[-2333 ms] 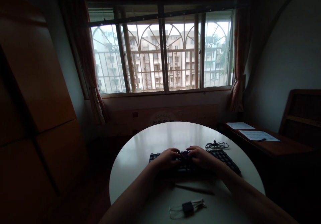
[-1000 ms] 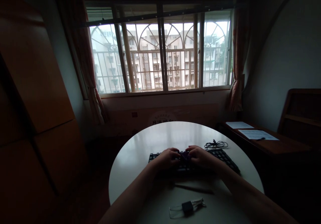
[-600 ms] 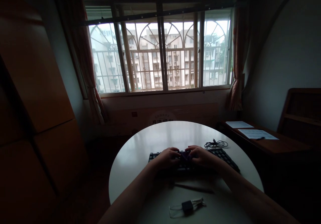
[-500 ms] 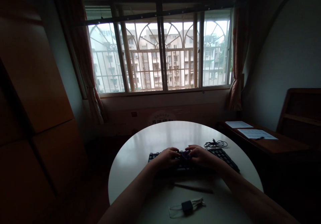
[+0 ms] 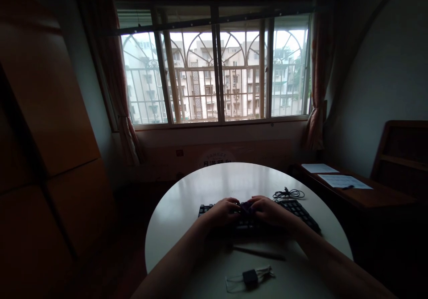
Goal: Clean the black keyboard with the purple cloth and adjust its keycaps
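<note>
A black keyboard (image 5: 302, 215) lies on the white round table (image 5: 174, 241), its middle mostly covered by my hands. Over its keys, my left hand (image 5: 227, 209) is curled, with its fingertips at a small dark purplish thing (image 5: 246, 207). My right hand (image 5: 265, 207) closes on the other side of that thing, which is too dark to name. Nearer to me lies a slim dark stick-like tool (image 5: 259, 251). Closer still is a small black block with wire loops (image 5: 250, 277), which looks like a keycap puller.
Behind the keyboard's right end sits a coiled black cable (image 5: 289, 194). To the right, a low wooden bench (image 5: 384, 195) bears paper sheets (image 5: 346, 181) and a pen (image 5: 348, 187). A wooden cabinet (image 5: 73, 192) stands at left, and a barred window (image 5: 217, 76) is ahead.
The view has shifted very slightly. Both hands stay over the keyboard at the dark purplish thing, with only a tiny movement of the fingers.
</note>
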The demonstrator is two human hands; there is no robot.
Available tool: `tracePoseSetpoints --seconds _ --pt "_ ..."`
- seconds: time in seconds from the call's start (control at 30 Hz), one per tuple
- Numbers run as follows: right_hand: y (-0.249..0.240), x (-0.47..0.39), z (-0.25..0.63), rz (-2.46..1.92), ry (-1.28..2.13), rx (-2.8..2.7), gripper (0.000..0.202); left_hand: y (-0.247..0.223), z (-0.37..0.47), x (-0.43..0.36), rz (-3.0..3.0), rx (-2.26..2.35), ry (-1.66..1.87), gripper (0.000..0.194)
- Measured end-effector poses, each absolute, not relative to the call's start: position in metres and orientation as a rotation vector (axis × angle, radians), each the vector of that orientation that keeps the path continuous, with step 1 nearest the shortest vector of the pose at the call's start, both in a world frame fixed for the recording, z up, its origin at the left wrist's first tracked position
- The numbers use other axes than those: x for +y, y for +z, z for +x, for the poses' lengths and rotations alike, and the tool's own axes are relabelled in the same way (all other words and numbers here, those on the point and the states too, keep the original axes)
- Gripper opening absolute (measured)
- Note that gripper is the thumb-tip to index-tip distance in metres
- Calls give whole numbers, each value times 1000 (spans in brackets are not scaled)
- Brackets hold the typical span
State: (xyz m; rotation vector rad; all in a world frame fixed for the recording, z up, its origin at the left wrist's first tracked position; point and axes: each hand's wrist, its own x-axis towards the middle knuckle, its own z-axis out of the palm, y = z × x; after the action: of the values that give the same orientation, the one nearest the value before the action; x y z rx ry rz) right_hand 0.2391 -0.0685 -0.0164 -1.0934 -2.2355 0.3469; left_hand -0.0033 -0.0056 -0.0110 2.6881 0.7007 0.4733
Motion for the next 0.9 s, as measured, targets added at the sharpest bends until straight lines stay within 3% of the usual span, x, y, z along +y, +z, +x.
tracePoseSetpoints --seconds 0.9 --pt "-21 -62 243 -1099 356 -2229 20 -7 -4 -10 2676 736 448 32"
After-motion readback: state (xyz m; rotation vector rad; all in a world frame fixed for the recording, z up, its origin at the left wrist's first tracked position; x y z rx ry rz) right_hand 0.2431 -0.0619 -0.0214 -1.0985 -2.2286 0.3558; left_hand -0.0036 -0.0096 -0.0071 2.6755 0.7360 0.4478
